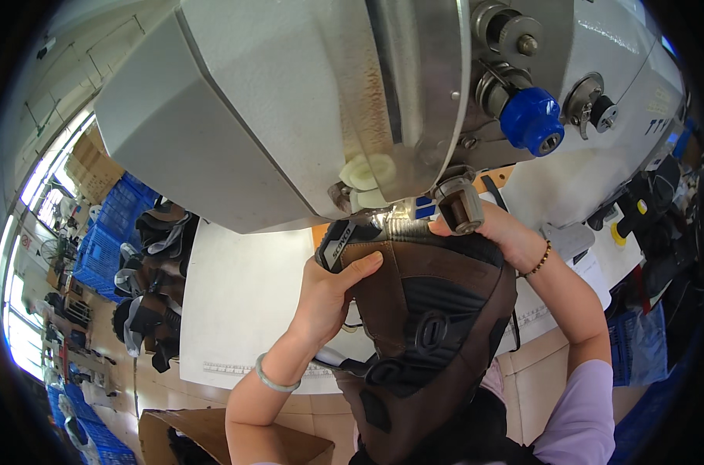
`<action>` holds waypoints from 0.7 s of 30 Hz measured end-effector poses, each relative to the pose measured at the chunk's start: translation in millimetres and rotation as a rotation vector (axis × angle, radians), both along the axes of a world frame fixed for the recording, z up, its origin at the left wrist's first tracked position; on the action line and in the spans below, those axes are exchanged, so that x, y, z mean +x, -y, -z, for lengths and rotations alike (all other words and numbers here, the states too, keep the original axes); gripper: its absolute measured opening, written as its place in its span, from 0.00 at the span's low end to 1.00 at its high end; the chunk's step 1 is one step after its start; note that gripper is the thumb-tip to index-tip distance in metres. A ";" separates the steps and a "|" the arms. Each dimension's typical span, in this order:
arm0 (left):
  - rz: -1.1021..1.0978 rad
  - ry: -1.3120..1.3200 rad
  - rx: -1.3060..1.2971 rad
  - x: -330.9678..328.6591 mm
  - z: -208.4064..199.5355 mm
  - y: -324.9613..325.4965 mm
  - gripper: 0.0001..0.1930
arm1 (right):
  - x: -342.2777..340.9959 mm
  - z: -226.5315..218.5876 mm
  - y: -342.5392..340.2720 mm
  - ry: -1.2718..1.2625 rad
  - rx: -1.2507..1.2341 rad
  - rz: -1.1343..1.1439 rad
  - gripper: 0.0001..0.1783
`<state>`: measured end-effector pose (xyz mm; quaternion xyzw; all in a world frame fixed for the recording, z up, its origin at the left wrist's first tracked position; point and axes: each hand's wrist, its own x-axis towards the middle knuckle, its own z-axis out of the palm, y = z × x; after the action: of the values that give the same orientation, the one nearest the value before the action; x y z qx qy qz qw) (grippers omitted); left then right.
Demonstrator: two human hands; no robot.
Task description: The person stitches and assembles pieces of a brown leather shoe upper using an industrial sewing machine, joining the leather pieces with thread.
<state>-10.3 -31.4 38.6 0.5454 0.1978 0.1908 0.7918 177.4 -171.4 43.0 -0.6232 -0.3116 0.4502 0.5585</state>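
Note:
A large brown and black stitched piece, leather-like with ribbed black panels, stretches from the sewing machine's head down over my lap. Its exact kind I cannot make out. My left hand grips its left edge, thumb flat on the brown panel and fingers underneath. At the upper right edge, my right hand holds the piece close to the needle area. A metal machine part partly covers that hand's fingers. The needle itself is hidden behind the machine head.
The white sewing table has a ruler strip along its front edge. Blue crates and a heap of brown and black pieces stand at the left. A cardboard box is below. Dark materials lie at the right.

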 end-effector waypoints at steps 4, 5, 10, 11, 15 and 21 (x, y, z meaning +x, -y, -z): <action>0.005 0.014 0.022 1.3 -0.7 0.0 0.10 | 8.4 0.0 -4.7 0.084 -0.026 -0.015 0.14; -0.001 0.014 0.027 1.4 -0.7 0.3 0.10 | 7.8 -0.6 -5.2 0.085 -0.027 -0.015 0.14; 0.028 -0.065 -0.286 -6.4 -18.6 10.7 0.12 | 13.1 3.9 -9.1 0.085 -0.011 -0.034 0.15; 0.065 -0.086 -0.383 -6.4 -21.9 12.3 0.13 | 12.8 2.2 -7.7 0.085 -0.013 -0.030 0.15; 0.004 -0.007 -0.368 -6.8 -7.5 20.0 0.13 | 6.5 -9.6 -8.2 0.108 -0.061 -0.039 0.16; 0.044 -0.039 -0.209 -2.7 -1.4 12.9 0.13 | 3.9 -2.9 -3.8 -0.001 -0.023 -0.059 0.17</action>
<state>-12.9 -44.3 40.0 0.4676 0.2201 0.1411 0.8444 181.3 -167.6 45.9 -0.6199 -0.3240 0.4704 0.5381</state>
